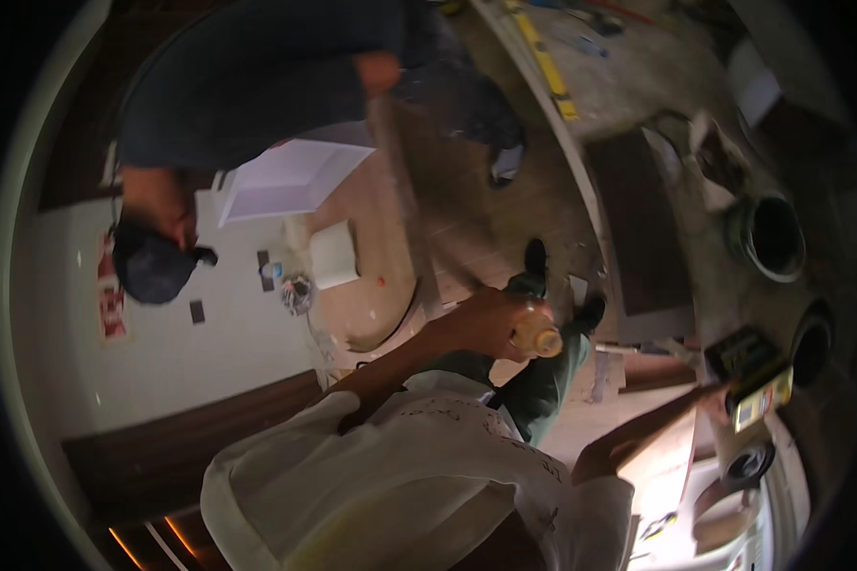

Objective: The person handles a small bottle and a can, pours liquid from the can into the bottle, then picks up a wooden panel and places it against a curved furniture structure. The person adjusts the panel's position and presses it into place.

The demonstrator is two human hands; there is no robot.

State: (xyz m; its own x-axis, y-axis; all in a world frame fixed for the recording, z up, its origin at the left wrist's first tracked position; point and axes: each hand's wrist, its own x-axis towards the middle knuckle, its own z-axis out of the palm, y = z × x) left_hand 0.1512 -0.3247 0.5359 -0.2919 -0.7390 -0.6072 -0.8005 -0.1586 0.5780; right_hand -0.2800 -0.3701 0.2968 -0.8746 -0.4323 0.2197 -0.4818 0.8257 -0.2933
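My left hand is closed round a small bottle with a pale cap, held in front of my body with its capped end toward me. The bottle looks clear with something yellowish in it. Out to the right, my right hand grips a black and yellow box-shaped package. The fingers on its far side are hidden. Just beyond that package is a dark, open-topped round container.
A co-worker in dark clothes and a cap bends over at upper left, beside a white open box on a wooden worktop. A yellow level lies on the far bench. A bucket stands at right.
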